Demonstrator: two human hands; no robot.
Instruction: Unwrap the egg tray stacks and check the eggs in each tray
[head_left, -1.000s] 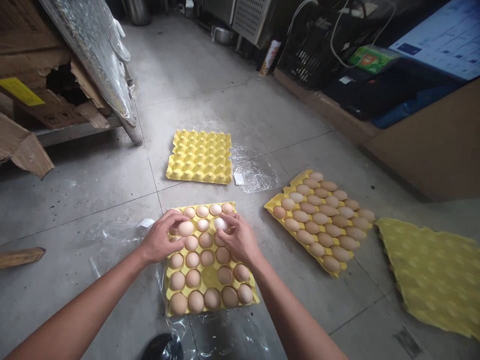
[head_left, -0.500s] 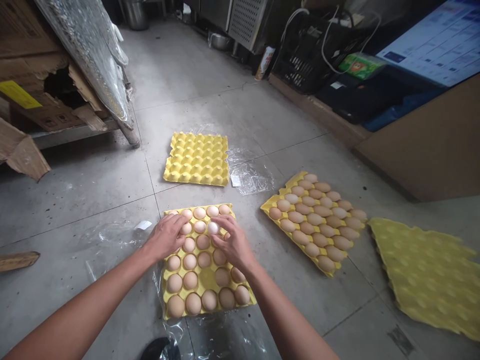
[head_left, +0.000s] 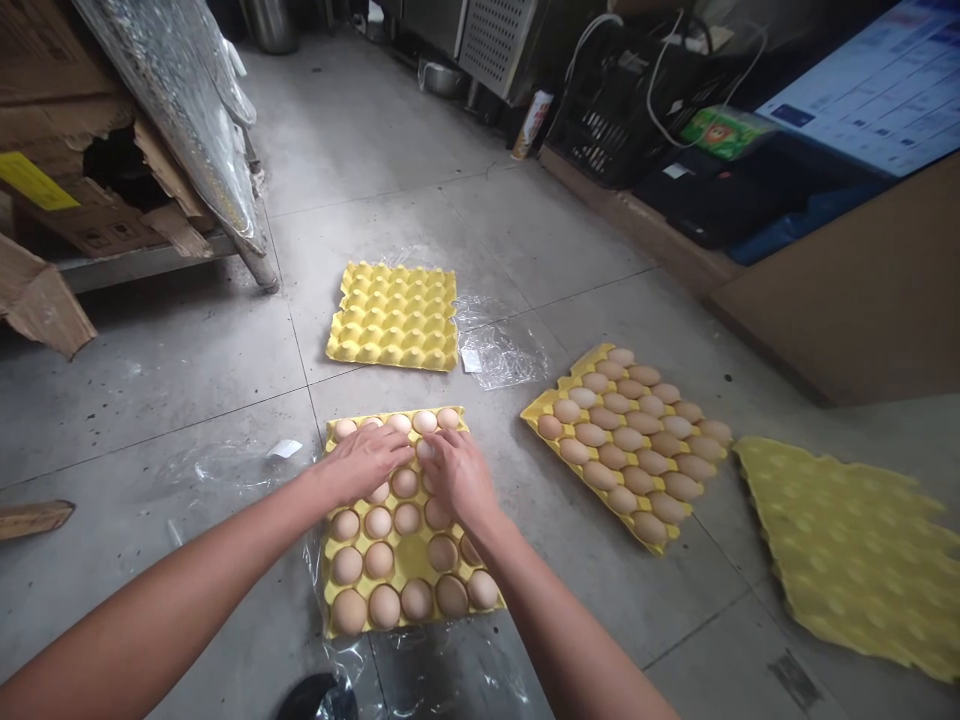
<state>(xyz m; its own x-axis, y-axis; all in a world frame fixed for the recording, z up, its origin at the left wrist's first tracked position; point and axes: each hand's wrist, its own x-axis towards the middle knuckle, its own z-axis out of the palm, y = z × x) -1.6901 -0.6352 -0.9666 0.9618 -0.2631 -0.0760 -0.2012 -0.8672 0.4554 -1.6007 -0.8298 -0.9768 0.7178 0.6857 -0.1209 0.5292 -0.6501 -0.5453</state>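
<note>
A yellow egg tray (head_left: 410, 550) lies on the floor right in front of me, nearly full of tan eggs (head_left: 384, 605), with one bare cell in the middle. Both my hands rest on its far rows, fingertips almost meeting. My left hand (head_left: 366, 462) curls down over eggs in the second row, and what it grips is hidden. My right hand (head_left: 455, 478) pinches a pale egg (head_left: 424, 451) that just shows between the two hands.
An empty yellow tray (head_left: 394, 315) lies farther ahead beside crumpled clear plastic (head_left: 504, 352). A full tray (head_left: 535, 407) lies to the right, with an overturned yellow tray (head_left: 855, 550) beyond it. Torn cardboard (head_left: 45, 300) and a foil-wrapped panel (head_left: 187, 110) stand at left.
Both hands have sunk onto the tray and drawn closer together. The tan egg in my left hand and the pale egg in my right are now mostly covered.
</note>
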